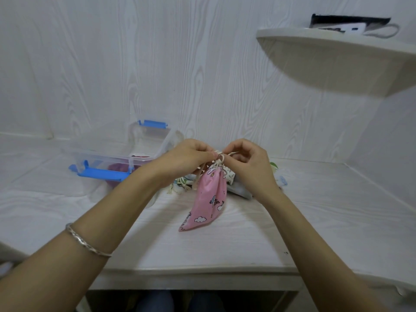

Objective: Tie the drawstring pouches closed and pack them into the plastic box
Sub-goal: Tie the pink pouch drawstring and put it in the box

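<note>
White wood-grain desk (247, 244) across the lower half, backed by walls of the same finish. High on the right, a curved white shelf (337, 64) with a dark flat item (346, 24) lying on it.

Toward the desk's back left, a clear plastic box (117, 157) with blue latches (101, 173) at its near and far ends, something purple (117, 170) showing through the near wall.

Both forearms reaching in from the front edge and converging over the middle of the desk, wrists lifted, hands raised clear of the surface and nearly touching each other.

Between and below them, a pink pouch (211, 199) printed with clouds and cartoon figures, neck gathered tight, body hanging aslant with its lower corner toward the front edge (resting on the desk or just above it: cannot tell).

Behind the pink pouch, near the desk's middle, a small heap of other pouches (236, 183) in pale prints, loose cords trailing from it on the left.

Left hand (189, 154): back upward, fingers curled, grip closed in a pinch on the drawstring (219, 157) at the pouch's neck.

Right hand (249, 163): knuckles up, fingers bent inward, grip likewise pinched on the cream cord, just right of the knot-like loops.

On the left forearm, a thin silver bracelet (87, 243).
</note>
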Motion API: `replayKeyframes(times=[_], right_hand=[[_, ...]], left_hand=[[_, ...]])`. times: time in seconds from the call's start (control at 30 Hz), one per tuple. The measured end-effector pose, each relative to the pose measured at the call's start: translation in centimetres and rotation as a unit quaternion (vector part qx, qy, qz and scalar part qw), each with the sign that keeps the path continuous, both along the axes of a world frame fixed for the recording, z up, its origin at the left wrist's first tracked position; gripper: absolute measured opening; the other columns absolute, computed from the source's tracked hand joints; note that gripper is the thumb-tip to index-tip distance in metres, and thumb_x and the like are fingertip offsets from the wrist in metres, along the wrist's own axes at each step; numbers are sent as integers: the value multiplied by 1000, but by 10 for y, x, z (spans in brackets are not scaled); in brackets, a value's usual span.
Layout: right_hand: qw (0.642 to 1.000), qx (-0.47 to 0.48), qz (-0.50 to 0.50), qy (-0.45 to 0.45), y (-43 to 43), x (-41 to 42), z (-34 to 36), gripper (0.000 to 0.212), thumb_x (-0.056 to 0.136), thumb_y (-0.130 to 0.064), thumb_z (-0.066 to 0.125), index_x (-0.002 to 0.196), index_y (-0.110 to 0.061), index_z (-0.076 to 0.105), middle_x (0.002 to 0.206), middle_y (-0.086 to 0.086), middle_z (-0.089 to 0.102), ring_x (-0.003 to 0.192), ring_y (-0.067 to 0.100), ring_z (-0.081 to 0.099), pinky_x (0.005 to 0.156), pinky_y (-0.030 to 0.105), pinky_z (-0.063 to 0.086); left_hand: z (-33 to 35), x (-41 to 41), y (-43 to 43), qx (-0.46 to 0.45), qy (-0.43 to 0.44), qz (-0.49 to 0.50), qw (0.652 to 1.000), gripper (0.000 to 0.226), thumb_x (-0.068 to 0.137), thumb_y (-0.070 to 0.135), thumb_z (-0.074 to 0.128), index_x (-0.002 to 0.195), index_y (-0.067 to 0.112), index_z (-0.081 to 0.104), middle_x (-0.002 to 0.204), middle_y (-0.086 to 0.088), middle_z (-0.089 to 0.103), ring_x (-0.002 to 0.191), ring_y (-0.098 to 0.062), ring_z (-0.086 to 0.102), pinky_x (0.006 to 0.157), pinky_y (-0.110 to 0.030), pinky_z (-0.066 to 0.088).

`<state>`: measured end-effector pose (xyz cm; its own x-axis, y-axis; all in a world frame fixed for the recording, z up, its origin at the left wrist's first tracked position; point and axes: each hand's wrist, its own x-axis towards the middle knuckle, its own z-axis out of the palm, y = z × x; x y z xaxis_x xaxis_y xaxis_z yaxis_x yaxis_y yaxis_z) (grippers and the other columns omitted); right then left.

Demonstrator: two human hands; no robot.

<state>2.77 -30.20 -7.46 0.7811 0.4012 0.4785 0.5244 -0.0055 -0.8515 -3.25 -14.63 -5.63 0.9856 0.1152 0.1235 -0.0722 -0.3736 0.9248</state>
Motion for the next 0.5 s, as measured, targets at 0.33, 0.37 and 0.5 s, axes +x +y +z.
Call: replayKeyframes(times=[0.33,0.37,0.5], right_hand=[[995,-51,-38,-71,-2,-1,-4,9,84,-15,71,82,-19,78,79,2,72,74,28,64,67,35,52],[995,-59,-37,-76,-3,-1,-3,8,84,-17,71,83,-18,79,79,2,72,76,28,65,68,35,52],[988,-105,-49,-106,-6,5,-3,11,89,-16,66,87,-15,77,81,-2,71,78,17,66,73,32,53]], left_hand=[[-1,0,0,-38,18,15,999,25,92,23,59,100,2,70,80,-7,60,74,-18,53,77,-33,45],[-1,0,1,-38,19,10,999,23,92,23,60,98,4,70,77,-5,60,72,-16,53,77,-32,46],[0,-3,5,-22,9,-11,1000,19,91,24,63,94,8,73,74,-2,65,66,-10,55,69,-22,47]])
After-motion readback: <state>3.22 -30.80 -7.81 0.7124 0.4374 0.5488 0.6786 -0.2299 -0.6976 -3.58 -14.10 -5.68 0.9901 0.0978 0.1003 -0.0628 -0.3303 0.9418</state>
